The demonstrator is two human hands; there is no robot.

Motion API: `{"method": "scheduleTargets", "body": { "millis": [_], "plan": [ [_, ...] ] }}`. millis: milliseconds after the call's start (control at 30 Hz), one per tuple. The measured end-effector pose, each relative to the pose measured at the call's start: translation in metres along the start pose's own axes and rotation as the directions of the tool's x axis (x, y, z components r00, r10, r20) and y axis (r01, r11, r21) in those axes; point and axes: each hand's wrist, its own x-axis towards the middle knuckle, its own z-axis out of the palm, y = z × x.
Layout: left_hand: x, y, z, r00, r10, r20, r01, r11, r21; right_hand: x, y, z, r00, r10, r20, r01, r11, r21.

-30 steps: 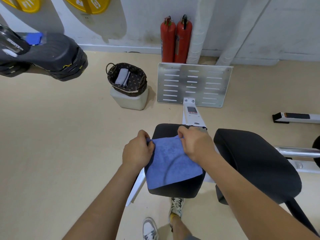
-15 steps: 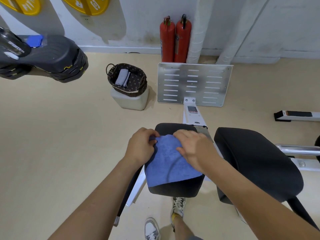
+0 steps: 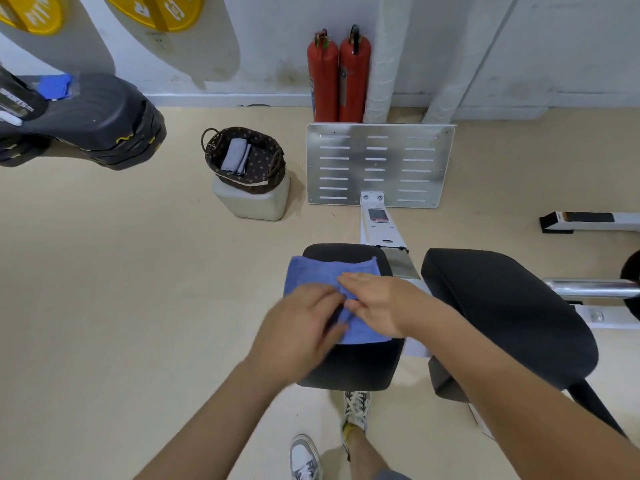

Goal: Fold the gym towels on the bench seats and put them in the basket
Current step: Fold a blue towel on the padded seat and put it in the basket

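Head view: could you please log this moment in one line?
blue towel on bench seat | right hand flat on it | left hand touching, blurred

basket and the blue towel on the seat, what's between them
In the head view, only bare floor lies between the basket and the blue towel, besides the white block under the basket.

Nothing could be read for certain. White letters were seen on the yellow discs [image 3: 187, 12], up and left of the metal plate [image 3: 381, 164]; a label [image 3: 376, 215] just below it was blurred.
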Motion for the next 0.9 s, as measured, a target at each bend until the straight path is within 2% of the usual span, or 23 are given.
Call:
{"method": "scheduleTargets", "body": {
  "millis": [67,100,167,233,300,367,500,567,700,800,900],
  "plan": [
    [-0.024,0.001,0.013,0.991,0.024,0.134,-0.042,0.99,0.136,-0.007,-0.001,-0.008,0.995,0.044,0.09,-0.037,0.997,-0.069],
    [-0.032,-0.001,0.019,0.985,0.019,0.172,-0.055,0.976,0.208,-0.012,-0.001,-0.009,0.995,0.058,0.087,-0.048,0.992,-0.117],
    [-0.037,-0.004,0.026,0.986,0.021,0.166,-0.065,0.962,0.265,-0.026,-0.007,-0.004,0.997,0.009,-0.07,-0.028,0.962,-0.271],
    [-0.034,-0.005,0.028,0.99,0.037,0.134,-0.071,0.963,0.261,-0.04,-0.011,0.013,0.953,-0.134,-0.272,0.012,0.913,-0.408],
    [-0.033,-0.005,0.03,0.991,0.061,0.118,-0.091,0.96,0.266,-0.05,-0.01,0.035,0.93,-0.194,-0.312,0.034,0.892,-0.451],
    [-0.029,-0.004,0.025,0.991,0.078,0.11,-0.104,0.96,0.258,-0.053,-0.006,0.05,0.927,-0.182,-0.327,0.017,0.894,-0.448],
    [-0.018,-0.003,0.019,0.992,0.097,0.077,-0.116,0.948,0.295,-0.049,0.0,0.052,0.838,-0.272,-0.473,0.011,0.876,-0.483],
    [-0.012,-0.003,0.018,0.991,0.106,0.082,-0.127,0.943,0.309,-0.05,-0.003,0.047,0.821,-0.29,-0.491,0.007,0.866,-0.5],
    [-0.02,0.005,0.007,0.977,0.2,0.08,-0.213,0.954,0.21,-0.073,-0.006,0.04,0.871,-0.312,-0.38,0.073,0.846,-0.528],
    [-0.051,0.015,0.005,0.948,0.266,0.172,-0.292,0.945,0.149,-0.096,-0.005,0.053,0.905,-0.323,-0.278,0.135,0.835,-0.534],
    [-0.069,0.016,0.011,0.938,0.242,0.247,-0.284,0.947,0.153,-0.104,-0.003,0.071,0.919,-0.305,-0.251,0.148,0.854,-0.498]
  ]
}}
